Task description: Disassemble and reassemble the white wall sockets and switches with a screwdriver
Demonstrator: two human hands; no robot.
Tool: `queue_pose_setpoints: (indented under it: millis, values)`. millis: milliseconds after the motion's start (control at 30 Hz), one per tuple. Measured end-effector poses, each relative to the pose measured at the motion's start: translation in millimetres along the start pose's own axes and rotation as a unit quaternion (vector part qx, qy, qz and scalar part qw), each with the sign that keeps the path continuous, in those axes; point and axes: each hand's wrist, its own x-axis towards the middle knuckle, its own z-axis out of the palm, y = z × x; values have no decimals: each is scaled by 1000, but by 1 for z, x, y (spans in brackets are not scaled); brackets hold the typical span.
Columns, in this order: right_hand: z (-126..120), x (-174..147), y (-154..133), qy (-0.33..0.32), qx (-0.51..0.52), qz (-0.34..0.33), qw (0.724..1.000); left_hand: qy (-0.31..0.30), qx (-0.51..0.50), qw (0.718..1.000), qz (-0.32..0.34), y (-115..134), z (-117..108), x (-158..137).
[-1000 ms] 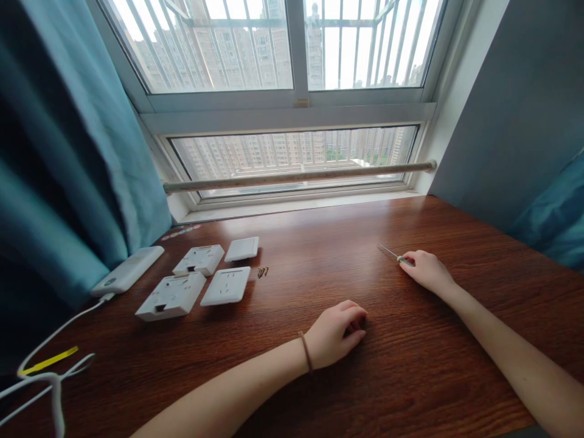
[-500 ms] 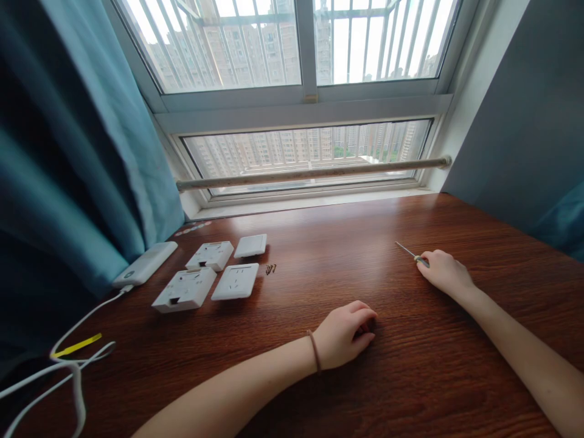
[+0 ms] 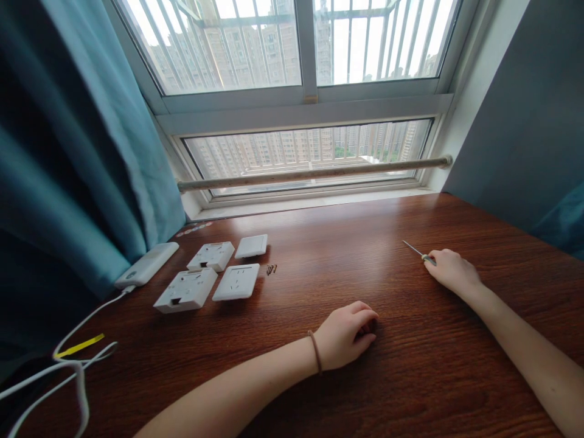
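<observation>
My right hand (image 3: 451, 270) is closed round the handle of a small screwdriver (image 3: 414, 248), whose thin metal shaft points away to the upper left over the table. My left hand (image 3: 347, 334) rests on the wood, loosely curled, its thumb apart from the bent fingers and nothing visible between them. To its upper left lie several small screws (image 3: 271, 269). Beside them are a white socket panel (image 3: 236, 281) with slots and a plain white switch panel (image 3: 252, 246). Two white wall-mount boxes, one nearer (image 3: 186, 292) and one farther (image 3: 210, 256), stand left of the panels.
A white power bank (image 3: 148, 265) with a plugged-in white cable (image 3: 82, 319) and yellow tie (image 3: 81, 345) lies on the left by the blue curtain (image 3: 137, 182). The brown wooden table (image 3: 328, 243) meets a window behind, crossed by a horizontal rail (image 3: 314, 173).
My right hand has shifted slightly to the right with the screwdriver. My left hand and the white parts remain essentially in place.
</observation>
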Motion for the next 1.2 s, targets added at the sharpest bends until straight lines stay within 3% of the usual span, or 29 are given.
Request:
queue_pose_setpoints:
  millis: [1200]
  values:
    - [3, -5, -4, 5, -32, -22, 999, 0, 12, 1000, 8, 0, 0, -1]
